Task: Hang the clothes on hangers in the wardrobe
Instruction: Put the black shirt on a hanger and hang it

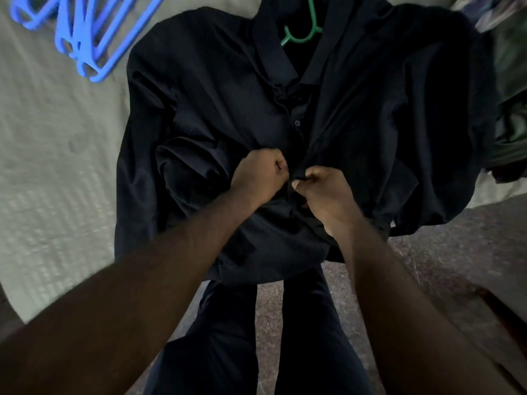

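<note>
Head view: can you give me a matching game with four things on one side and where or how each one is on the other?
Things:
1 shirt
2 green hanger
3 blue hangers
4 right hand

Places or states:
A piled top left on the bed
B pinching the shirt's front edge
C inside the collar
D spread dark across the bed

Pairs: 1-D, 2-C, 3-A, 4-B.

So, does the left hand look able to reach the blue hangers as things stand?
Probably yes: nothing stands between the left hand and the blue hangers on the sheet, though it pinches the dark shirt and must let go first.
</note>
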Action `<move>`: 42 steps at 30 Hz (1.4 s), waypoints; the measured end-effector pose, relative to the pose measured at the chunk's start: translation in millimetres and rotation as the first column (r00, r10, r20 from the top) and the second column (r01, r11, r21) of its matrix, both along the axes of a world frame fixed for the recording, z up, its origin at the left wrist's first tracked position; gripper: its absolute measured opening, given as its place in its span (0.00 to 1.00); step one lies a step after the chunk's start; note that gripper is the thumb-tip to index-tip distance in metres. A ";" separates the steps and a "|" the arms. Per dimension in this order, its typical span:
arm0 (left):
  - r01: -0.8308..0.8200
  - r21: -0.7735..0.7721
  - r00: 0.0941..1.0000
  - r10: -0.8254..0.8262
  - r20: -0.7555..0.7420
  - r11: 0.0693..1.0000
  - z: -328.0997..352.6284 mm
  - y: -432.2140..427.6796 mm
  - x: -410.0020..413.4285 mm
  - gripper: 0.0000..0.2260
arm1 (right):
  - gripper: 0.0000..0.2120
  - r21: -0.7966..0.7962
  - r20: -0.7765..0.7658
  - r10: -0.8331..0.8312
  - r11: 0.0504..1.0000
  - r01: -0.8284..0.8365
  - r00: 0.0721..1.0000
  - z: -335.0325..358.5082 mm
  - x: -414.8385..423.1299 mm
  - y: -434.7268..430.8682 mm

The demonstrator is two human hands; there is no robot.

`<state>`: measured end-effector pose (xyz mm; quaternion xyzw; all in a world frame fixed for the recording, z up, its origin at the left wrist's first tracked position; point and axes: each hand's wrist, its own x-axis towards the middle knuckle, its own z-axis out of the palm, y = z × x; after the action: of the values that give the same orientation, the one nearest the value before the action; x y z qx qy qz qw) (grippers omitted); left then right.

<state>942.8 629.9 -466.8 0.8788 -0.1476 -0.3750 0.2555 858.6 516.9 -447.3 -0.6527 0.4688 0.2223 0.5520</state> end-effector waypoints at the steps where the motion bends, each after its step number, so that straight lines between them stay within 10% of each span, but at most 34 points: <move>1: -0.009 -0.013 1.000 0.009 -0.026 1.000 -0.9 1.7 1.0 0.03 | 0.08 -0.023 0.014 -0.008 1.000 0.008 1.000 -0.8 0.3 -0.7; 15: -0.380 -0.091 0.852 0.311 -0.421 0.920 -5.0 14.8 16.0 0.02 | 0.07 -0.418 0.120 0.162 0.903 -0.098 0.979 21.2 16.6 -3.7; 19: -0.408 -0.126 0.825 0.306 -0.475 0.904 -5.4 21.2 22.1 0.03 | 0.07 -0.223 0.107 0.248 0.950 -0.220 0.963 11.4 16.6 6.7; 33: -0.454 -0.167 0.748 0.273 -0.605 0.875 0.9 29.8 28.3 0.02 | 0.08 0.103 0.103 -0.258 0.963 0.247 0.961 -2.9 21.9 23.8; 42: -0.432 -0.183 0.844 0.324 -0.427 0.883 2.9 24.2 16.8 0.01 | 0.03 0.145 0.129 -0.265 0.958 0.246 0.956 -2.4 17.0 18.1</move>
<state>959.7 654.1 -463.9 0.7560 0.0330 -0.4575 0.4669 875.6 535.0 -449.7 -0.5646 0.4924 0.1297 0.6495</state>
